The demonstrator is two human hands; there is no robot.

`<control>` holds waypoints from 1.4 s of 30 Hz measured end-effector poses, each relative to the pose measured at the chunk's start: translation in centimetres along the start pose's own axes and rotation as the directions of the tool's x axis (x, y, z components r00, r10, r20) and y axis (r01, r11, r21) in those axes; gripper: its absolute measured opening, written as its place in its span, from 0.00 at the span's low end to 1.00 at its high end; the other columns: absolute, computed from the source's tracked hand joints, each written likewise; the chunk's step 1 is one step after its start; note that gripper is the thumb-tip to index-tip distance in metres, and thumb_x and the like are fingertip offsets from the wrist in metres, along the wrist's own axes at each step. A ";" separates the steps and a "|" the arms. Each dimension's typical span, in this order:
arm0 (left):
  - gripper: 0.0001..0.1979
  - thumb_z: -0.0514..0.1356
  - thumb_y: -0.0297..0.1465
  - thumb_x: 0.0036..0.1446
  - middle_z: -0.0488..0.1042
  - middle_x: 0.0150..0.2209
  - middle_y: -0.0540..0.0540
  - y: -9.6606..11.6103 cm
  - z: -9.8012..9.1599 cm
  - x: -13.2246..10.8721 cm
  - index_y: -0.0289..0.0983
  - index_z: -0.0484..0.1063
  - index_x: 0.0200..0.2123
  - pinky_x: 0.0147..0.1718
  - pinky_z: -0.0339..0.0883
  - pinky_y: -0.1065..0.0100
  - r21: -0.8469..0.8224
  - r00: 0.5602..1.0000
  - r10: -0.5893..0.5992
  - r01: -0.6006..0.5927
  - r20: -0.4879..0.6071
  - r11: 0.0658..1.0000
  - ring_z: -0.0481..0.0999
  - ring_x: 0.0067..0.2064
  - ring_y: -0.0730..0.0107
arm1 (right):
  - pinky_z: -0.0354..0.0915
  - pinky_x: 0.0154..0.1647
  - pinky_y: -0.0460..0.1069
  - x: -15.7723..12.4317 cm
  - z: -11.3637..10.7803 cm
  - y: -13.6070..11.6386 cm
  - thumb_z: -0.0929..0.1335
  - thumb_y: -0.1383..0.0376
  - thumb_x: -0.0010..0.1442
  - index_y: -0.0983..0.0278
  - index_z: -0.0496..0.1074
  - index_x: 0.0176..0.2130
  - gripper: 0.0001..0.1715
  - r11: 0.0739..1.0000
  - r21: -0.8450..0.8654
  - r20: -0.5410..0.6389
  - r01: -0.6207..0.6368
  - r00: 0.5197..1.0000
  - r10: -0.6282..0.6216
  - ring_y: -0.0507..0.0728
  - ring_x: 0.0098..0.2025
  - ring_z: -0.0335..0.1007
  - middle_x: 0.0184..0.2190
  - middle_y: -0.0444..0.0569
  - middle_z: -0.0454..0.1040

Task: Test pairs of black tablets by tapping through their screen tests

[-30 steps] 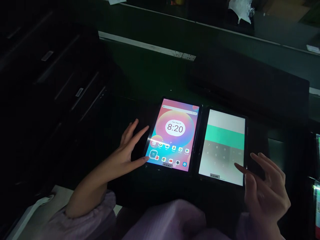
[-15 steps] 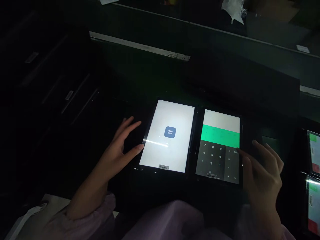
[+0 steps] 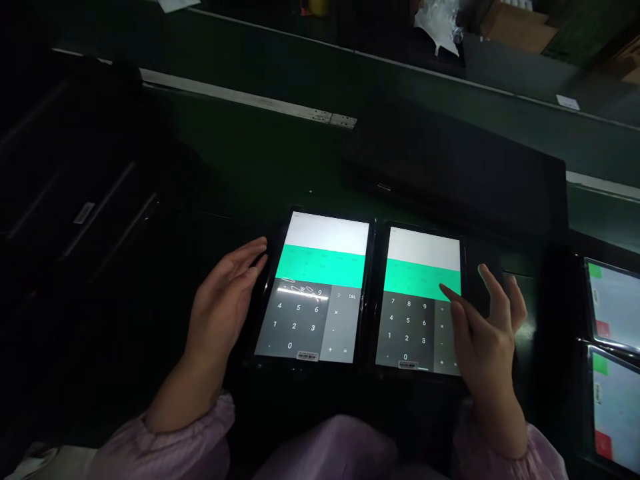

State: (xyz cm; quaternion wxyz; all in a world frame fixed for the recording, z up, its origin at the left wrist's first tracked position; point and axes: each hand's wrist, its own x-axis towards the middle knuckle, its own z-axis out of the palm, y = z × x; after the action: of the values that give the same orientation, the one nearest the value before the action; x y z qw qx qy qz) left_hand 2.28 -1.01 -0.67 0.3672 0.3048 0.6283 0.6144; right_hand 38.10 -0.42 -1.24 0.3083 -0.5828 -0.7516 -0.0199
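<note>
Two lit tablets lie side by side in front of me. Both the left tablet [image 3: 295, 323] and the right tablet [image 3: 407, 327] show a calculator with a green band above dark number keys. My left hand [image 3: 220, 300] is beside the left tablet's left edge, holding nothing, its fingers stretched forward and thumb near them. Over the right tablet's green band, my right hand [image 3: 485, 333] points with its index finger. The other right fingers are spread and hold nothing. Whether that fingertip touches the glass I cannot tell.
At the right edge lie two more lit tablets, an upper tablet [image 3: 620, 300] and a lower tablet [image 3: 617, 407]. A large dark flat box-like object [image 3: 455, 167] stands behind. Dark stacked slabs [image 3: 95, 220] are at left. Clear plastic wrap [image 3: 439, 27] lies far back.
The left tablet's screen went from white with an equals icon to the calculator. My right index finger moved from the key area's right edge up onto the green band. The view shifted slightly.
</note>
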 end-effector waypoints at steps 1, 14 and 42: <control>0.08 0.73 0.34 0.53 0.85 0.52 0.49 0.0 0.0 0.0 0.47 0.86 0.38 0.72 0.63 0.45 0.006 1.000 0.007 -0.007 -0.005 1.000 0.75 0.67 0.51 | 0.59 0.70 0.80 0.0 0.1 0.0 0.65 0.59 0.76 0.56 0.85 0.49 0.18 1.000 -0.002 0.015 -0.007 1.000 0.007 0.77 0.79 0.44 0.73 0.50 0.64; 0.08 0.71 0.31 0.56 0.84 0.51 0.48 0.1 0.1 -0.1 0.47 0.86 0.39 0.72 0.64 0.44 0.023 1.000 0.020 -0.019 -0.014 1.000 0.76 0.66 0.49 | 0.56 0.71 0.80 0.1 0.0 0.0 0.64 0.58 0.76 0.56 0.84 0.51 0.19 0.999 0.014 0.028 -0.050 0.998 0.050 0.77 0.80 0.42 0.73 0.49 0.64; 0.06 0.69 0.32 0.59 0.84 0.52 0.50 0.3 0.3 -0.4 0.48 0.86 0.39 0.68 0.71 0.51 0.060 0.999 0.031 -0.033 0.031 0.998 0.78 0.63 0.54 | 0.66 0.67 0.75 0.4 0.3 -4.4 0.67 0.63 0.74 0.55 0.85 0.49 0.15 0.987 0.131 0.144 0.096 0.983 -0.114 0.76 0.79 0.47 0.70 0.50 0.68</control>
State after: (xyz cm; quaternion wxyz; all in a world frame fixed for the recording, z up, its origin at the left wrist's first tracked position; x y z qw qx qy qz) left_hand 2.78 -1.18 -0.37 0.3574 0.3351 0.6359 0.5962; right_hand 34.00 -1.37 0.15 0.2843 -0.5219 -0.8023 0.0545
